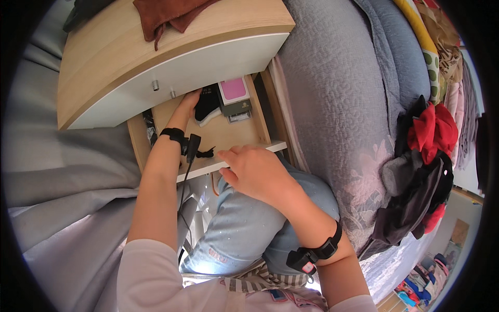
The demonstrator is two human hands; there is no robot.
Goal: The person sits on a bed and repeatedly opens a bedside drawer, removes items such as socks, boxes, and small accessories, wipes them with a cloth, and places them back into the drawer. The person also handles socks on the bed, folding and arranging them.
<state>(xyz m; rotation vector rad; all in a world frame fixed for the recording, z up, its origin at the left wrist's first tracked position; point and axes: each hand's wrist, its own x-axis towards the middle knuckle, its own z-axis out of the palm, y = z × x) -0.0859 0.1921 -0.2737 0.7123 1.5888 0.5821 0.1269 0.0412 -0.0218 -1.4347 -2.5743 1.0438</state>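
Before me a wooden drawer (226,134) is pulled out from a cabinet with a white front. My left hand (191,102) reaches to the back of it, at the edge of a dark folded fabric item (207,102), perhaps a pair of socks. Its fingertips are hidden, so a grip cannot be made out. White fabric (209,117) shows beneath the dark item. My right hand (259,171) is at the white drawer front (276,146), fingers loosely bent, thumb apart, holding nothing. A small black cord-like item (206,152) lies inside the drawer near that front.
Right of the dark item, a pink-and-white box (234,89) sits on a dark box (236,108). Brown fabric (171,19) lies on the cabinet top (109,46). A quilted bed (327,85) borders the right, with piled clothes (417,183). A grey curtain (78,167) hangs left.
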